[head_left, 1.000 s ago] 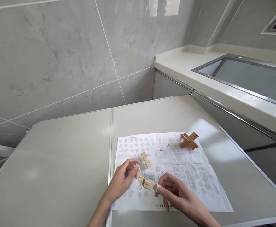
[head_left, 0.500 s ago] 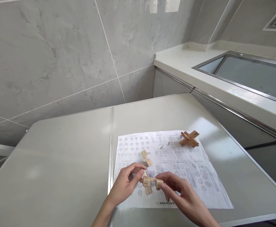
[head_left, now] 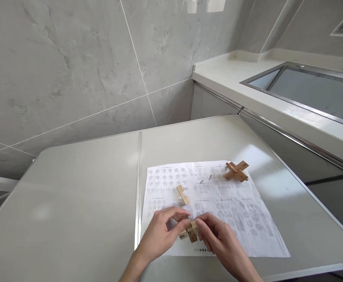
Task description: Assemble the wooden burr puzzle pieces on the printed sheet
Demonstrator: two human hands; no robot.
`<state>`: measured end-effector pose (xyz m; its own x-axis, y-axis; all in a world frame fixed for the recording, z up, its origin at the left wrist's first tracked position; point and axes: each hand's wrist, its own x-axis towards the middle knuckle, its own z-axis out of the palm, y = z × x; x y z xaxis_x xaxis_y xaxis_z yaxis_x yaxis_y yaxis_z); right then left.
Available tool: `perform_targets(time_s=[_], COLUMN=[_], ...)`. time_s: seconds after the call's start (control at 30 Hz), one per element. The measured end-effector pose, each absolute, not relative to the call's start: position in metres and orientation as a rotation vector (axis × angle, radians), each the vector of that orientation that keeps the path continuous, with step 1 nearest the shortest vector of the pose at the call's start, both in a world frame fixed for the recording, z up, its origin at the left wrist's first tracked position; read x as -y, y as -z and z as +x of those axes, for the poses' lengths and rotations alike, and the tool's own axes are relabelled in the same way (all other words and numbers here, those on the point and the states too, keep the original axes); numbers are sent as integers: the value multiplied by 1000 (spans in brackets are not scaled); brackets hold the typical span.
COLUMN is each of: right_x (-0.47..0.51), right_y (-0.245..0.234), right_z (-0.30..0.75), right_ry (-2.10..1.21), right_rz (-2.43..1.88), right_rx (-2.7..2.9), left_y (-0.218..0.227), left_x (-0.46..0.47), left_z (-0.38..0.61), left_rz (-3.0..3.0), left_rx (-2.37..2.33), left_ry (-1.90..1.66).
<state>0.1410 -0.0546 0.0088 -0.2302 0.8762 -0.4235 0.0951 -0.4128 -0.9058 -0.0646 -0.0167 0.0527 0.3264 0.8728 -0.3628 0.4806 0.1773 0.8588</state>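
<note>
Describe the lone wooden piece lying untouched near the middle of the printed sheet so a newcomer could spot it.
On the grey table lies a printed sheet. Just above the left hand rests the loose wooden piece, a short notched bar. Unlike the assembled cross at the sheet's far corner, it is single, and no hand touches it.

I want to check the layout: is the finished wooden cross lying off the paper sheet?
No, the wooden cross rests on the far right corner of the paper sheet.

Person's hands and forearms, lower centre of the frame.
Left hand (head_left: 162, 235) and right hand (head_left: 220, 243): both bare, no gloves, rings or watch visible; forearms uncovered to the bottom edge, no sleeves in view.
</note>
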Motion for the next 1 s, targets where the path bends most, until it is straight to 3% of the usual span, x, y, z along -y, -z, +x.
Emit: perform_targets(time_s=[0.37,0.73,1.0], right_x=[55,48,49], right_y=[1,-21,-12], right_z=[142,145,139], right_ry=[-1749,-1740,-1850], right_rz=[-1472,-1306,-1308], right_rx=[1037,1260,1079], left_y=[-48,-47,-43], left_x=[36,33,39], left_z=[-58,-59,-69], left_rz=[1697,1327,1338], left_rx=[-1174,-1250,-1278], left_ry=[-398,-493,-441])
